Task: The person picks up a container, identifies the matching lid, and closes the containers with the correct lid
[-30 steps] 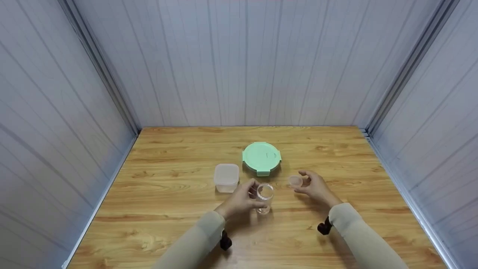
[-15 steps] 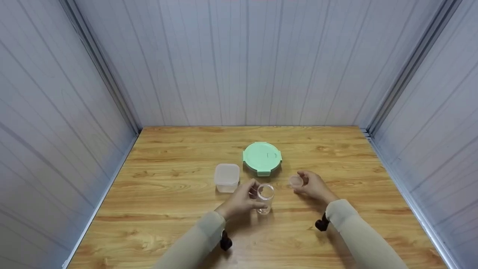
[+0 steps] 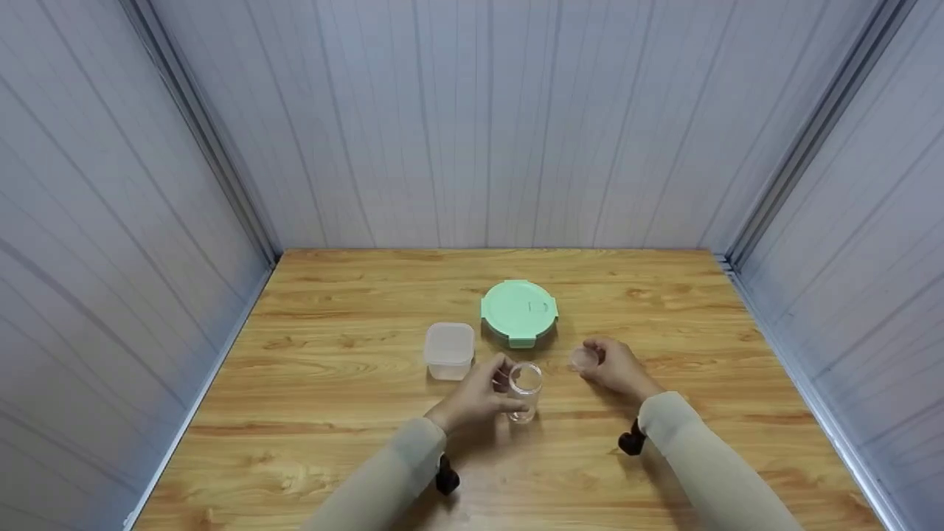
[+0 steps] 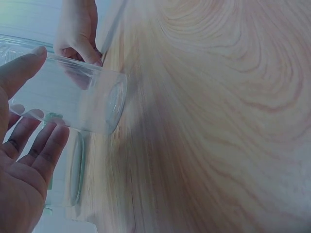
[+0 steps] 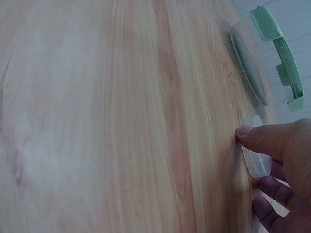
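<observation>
My left hand (image 3: 478, 394) holds a clear, straight-sided jar (image 4: 92, 97) upright, thumb on one side and fingers on the other. The jar's mouth is uncovered, and its base is right at the tabletop. To the right of it, my right hand (image 3: 621, 369) has its thumb and fingers around the edge of a small round translucent lid (image 5: 255, 150). This lid lies on the table, and my palm hides none of its near rim in the right wrist view. Behind the jar stands a round container with a mint-green clip lid (image 3: 519, 308).
A square translucent box (image 3: 449, 350) with a frosted lid stands left of the green-lidded container, close to my left fingers. The wood-grain table (image 3: 332, 435) meets pale panel walls (image 3: 457, 125) at the back and on both sides.
My right hand has shifted slightly left, its thumb and fingers coming closer around the lid. The left hand and the jar have stayed in place.
</observation>
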Available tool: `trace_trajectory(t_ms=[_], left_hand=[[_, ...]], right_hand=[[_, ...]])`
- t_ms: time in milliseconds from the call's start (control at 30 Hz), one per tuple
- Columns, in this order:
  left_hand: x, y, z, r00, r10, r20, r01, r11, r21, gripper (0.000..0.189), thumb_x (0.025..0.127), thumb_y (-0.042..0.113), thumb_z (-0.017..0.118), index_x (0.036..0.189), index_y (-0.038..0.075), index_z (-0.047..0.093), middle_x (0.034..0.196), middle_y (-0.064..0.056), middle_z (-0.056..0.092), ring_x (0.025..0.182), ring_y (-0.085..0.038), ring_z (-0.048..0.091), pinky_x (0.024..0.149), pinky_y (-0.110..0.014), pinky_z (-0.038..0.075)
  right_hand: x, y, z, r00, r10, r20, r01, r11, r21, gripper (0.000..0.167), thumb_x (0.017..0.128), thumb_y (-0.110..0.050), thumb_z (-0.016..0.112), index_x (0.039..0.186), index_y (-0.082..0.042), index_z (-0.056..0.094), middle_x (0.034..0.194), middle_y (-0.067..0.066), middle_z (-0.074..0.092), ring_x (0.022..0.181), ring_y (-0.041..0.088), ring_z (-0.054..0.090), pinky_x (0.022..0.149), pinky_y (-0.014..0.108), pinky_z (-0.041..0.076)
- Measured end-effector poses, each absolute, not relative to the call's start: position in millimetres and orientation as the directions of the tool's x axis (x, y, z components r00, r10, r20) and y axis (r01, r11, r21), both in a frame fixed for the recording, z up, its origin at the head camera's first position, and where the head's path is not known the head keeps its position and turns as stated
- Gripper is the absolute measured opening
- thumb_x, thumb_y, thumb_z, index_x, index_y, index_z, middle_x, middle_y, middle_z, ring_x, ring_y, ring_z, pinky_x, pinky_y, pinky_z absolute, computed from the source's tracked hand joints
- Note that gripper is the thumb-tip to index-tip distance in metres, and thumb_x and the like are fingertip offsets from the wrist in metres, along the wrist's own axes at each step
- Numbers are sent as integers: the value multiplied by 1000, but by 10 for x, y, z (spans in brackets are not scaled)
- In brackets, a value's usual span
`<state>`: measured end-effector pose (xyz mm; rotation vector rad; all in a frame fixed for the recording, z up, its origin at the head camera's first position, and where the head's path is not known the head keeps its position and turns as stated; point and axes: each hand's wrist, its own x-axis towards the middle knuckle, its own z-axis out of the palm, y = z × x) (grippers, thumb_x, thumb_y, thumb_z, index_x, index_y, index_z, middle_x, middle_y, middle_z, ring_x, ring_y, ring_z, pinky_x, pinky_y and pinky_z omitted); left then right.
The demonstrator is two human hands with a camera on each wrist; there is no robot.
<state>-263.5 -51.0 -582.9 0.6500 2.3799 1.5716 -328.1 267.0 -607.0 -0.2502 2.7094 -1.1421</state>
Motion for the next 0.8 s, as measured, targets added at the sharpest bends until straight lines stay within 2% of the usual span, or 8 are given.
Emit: trace_trajectory(t_ms=[100, 300, 433, 633, 800], left_hand=[[-2640, -512, -5828, -878, 475, 63, 246, 335, 910, 55, 83, 18, 96, 124, 0, 62, 123, -23, 69, 101, -13, 62, 93, -32, 55], [-2634, -515, -5826, -876, 477, 68, 246, 320, 915, 57, 83, 16, 95, 126, -2, 62, 124, -21, 69, 105, -19, 64, 100, -49, 58], [-2628, -508, -5837, -882, 467, 63, 232, 314, 921, 54, 83, 14, 95, 123, 1, 62, 122, -17, 70, 106, -19, 64, 103, -54, 57], [-2620, -501, -5832, -885, 463, 49, 209, 301, 930, 54, 83, 14, 96, 123, 1, 62, 124, -20, 69, 108, -19, 64, 105, -57, 56], [-2631, -502, -5825, -884, 464, 53, 214, 302, 929, 52, 84, 14, 95, 122, 2, 62, 127, -23, 68, 107, -19, 63, 104, -54, 56]], right_hand=[[-3288, 2666, -6071, -969, -220, -111, -74, 689, -721, 63, 95, -8, 83, 150, 7, 57, 148, 29, 62, 133, 45, 62, 111, 57, 54], [-3265, 2655, -6050, -974, -203, -103, -64, 678, -733, 61, 95, -6, 82, 150, 7, 58, 147, 29, 64, 134, 44, 62, 113, 57, 53], [-3233, 2658, -6039, -978, -193, -77, -74, 671, -737, 60, 95, -6, 83, 148, 9, 59, 144, 30, 65, 131, 43, 64, 110, 56, 55], [-3195, 2680, -6005, -983, -177, -40, -87, 654, -751, 58, 94, -5, 83, 146, 11, 61, 134, 29, 69, 115, 38, 69, 95, 46, 60], [-3160, 2704, -5981, -985, -171, -26, -90, 636, -766, 58, 95, -4, 82, 147, 12, 59, 136, 29, 68, 110, 34, 69, 87, 37, 59]])
